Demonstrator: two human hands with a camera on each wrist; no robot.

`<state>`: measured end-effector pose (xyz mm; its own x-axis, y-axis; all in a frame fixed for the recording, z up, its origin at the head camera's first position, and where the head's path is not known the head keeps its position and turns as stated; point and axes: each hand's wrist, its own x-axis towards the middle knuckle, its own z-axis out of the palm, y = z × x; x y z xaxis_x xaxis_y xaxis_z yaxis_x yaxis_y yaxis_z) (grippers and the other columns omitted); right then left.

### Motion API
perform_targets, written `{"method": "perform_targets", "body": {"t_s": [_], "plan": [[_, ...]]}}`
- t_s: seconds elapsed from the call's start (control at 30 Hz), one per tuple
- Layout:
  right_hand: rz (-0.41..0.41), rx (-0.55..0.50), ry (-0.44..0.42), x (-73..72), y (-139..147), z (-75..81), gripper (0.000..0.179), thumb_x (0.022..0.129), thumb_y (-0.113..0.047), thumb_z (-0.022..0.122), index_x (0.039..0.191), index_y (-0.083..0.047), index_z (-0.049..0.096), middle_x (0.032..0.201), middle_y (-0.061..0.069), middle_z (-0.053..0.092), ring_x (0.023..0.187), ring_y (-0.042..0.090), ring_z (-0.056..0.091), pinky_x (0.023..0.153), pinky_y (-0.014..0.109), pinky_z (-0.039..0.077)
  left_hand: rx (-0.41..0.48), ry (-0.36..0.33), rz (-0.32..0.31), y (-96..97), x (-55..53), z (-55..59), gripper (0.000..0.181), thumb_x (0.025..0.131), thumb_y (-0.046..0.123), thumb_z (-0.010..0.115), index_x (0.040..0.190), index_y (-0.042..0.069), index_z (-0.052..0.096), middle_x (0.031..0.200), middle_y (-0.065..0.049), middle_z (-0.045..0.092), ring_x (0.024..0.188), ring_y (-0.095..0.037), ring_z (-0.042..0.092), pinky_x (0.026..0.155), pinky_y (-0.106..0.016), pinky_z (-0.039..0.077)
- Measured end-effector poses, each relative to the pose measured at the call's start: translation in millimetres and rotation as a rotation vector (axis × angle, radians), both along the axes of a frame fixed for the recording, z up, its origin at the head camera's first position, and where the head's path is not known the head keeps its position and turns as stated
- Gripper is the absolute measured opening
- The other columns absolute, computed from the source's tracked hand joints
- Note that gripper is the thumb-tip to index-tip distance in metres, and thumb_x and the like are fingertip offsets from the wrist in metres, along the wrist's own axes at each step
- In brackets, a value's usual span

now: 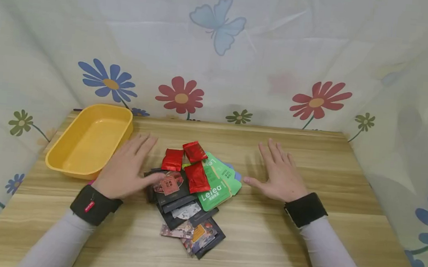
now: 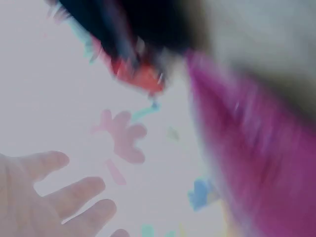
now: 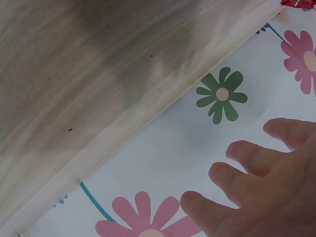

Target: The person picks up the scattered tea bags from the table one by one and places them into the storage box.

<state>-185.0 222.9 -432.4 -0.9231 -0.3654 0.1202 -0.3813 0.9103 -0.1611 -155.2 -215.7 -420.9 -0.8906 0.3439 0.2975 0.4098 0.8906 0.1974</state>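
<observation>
Between the two hands lies a pile of flat packets: shiny red sachets (image 1: 197, 177), green sachets (image 1: 217, 189) lettered "LeTea", and dark packets (image 1: 173, 196) with printed labels. A bit of blue (image 1: 238, 176) peeks out from beneath the green ones. My left hand (image 1: 127, 170) is spread to the left of the pile, its thumb over the edge of a dark packet; whether it touches cannot be told. Right of the green sachets, my right hand (image 1: 281, 174) has its fingers spread and holds nothing. A blurred magenta thing (image 2: 261, 158) fills much of the left wrist view, mostly hidden in the head view.
A yellow plastic basin (image 1: 58, 163) stands at the back left of the wooden table (image 1: 264, 254), close beside my left hand. Behind the table's far edge hangs a white curtain (image 1: 266, 70) with flowers and a butterfly; similar sheeting flanks both sides.
</observation>
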Motion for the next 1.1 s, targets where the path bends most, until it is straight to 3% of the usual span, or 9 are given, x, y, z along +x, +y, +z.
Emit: {"method": "perform_targets", "body": {"t_s": [0.13, 0.23, 0.37, 0.43, 0.53, 0.67, 0.93, 1.1], "plan": [[-0.005, 0.004, 0.000, -0.3, 0.2, 0.8, 0.115, 0.078, -0.085, 0.043, 0.162, -0.008, 0.021, 0.165, 0.020, 0.012, 0.150, 0.042, 0.013, 0.114, 0.064, 0.014, 0.115, 0.056, 0.124, -35.1, -8.1, 23.9, 0.089, 0.086, 0.060, 0.061, 0.154, 0.006, 0.040, 0.156, -0.021, 0.037, 0.139, -0.041, 0.036, 0.109, -0.059, 0.030], [-0.008, 0.014, 0.000, -0.8, 0.1, 1.2, 0.116, 0.078, -0.085, 0.042, 0.161, -0.008, 0.021, 0.165, 0.020, 0.012, 0.150, 0.042, 0.013, 0.114, 0.064, 0.014, 0.155, 0.027, 0.292, -73.0, -11.3, 36.0, 0.086, 0.091, 0.056, 0.056, 0.154, 0.003, 0.036, 0.153, -0.025, 0.036, 0.134, -0.047, 0.037, 0.105, -0.064, 0.031], [-0.010, 0.020, 0.001, -1.4, -0.3, 0.2, 0.116, 0.078, -0.086, 0.042, 0.161, -0.008, 0.021, 0.165, 0.020, 0.012, 0.150, 0.041, 0.012, 0.115, 0.063, 0.014, 0.113, -0.108, 0.498, -125.5, -11.8, 40.5, 0.089, 0.095, 0.058, 0.044, 0.154, -0.006, 0.028, 0.146, -0.036, 0.035, 0.126, -0.055, 0.036, 0.101, -0.069, 0.031], [-0.010, 0.019, 0.002, -2.1, -0.2, -0.9, 0.116, 0.078, -0.085, 0.042, 0.161, -0.008, 0.021, 0.165, 0.020, 0.012, 0.150, 0.041, 0.012, 0.115, 0.063, 0.014, 0.078, -0.181, 0.549, -146.8, -11.2, 39.1, 0.089, 0.096, 0.057, 0.040, 0.151, -0.011, 0.029, 0.138, -0.040, 0.040, 0.120, -0.056, 0.040, 0.097, -0.068, 0.035], [-0.009, 0.017, 0.006, -2.1, -0.3, -1.7, 0.115, 0.078, -0.085, 0.042, 0.161, -0.007, 0.022, 0.165, 0.020, 0.013, 0.150, 0.042, 0.013, 0.115, 0.063, 0.014, 0.065, -0.258, 0.565, -169.2, -10.0, 33.0, 0.083, 0.098, 0.052, 0.041, 0.144, -0.016, 0.036, 0.128, -0.040, 0.050, 0.112, -0.055, 0.048, 0.091, -0.065, 0.041], [-0.009, 0.016, 0.007, -1.6, 0.3, -2.6, 0.116, 0.079, -0.085, 0.042, 0.161, -0.006, 0.022, 0.165, 0.021, 0.013, 0.149, 0.042, 0.014, 0.115, 0.062, 0.013, 0.101, -0.270, 0.557, -183.7, -10.8, 22.4, 0.064, 0.097, 0.040, 0.048, 0.133, -0.013, 0.051, 0.116, -0.035, 0.060, 0.098, -0.048, 0.057, 0.082, -0.058, 0.045], [-0.008, 0.013, 0.001, -0.5, 0.8, -2.0, 0.115, 0.079, -0.085, 0.042, 0.161, -0.007, 0.022, 0.165, 0.020, 0.012, 0.150, 0.040, 0.012, 0.116, 0.061, 0.013, 0.139, -0.273, 0.586, -196.2, -14.1, 9.6, 0.041, 0.093, 0.029, 0.052, 0.111, -0.007, 0.057, 0.098, -0.028, 0.063, 0.081, -0.039, 0.055, 0.064, -0.042, 0.040], [-0.013, -0.027, 0.022, -1.0, -1.0, -2.1, 0.110, 0.081, -0.082, 0.043, 0.159, -0.006, 0.029, 0.164, 0.020, 0.019, 0.150, 0.039, 0.016, 0.116, 0.059, 0.016, 0.169, -0.313, 0.578, -195.7, -13.3, 12.8, 0.037, 0.095, 0.031, 0.050, 0.106, -0.004, 0.055, 0.091, -0.023, 0.061, 0.075, -0.032, 0.055, 0.058, -0.034, 0.041]]}}
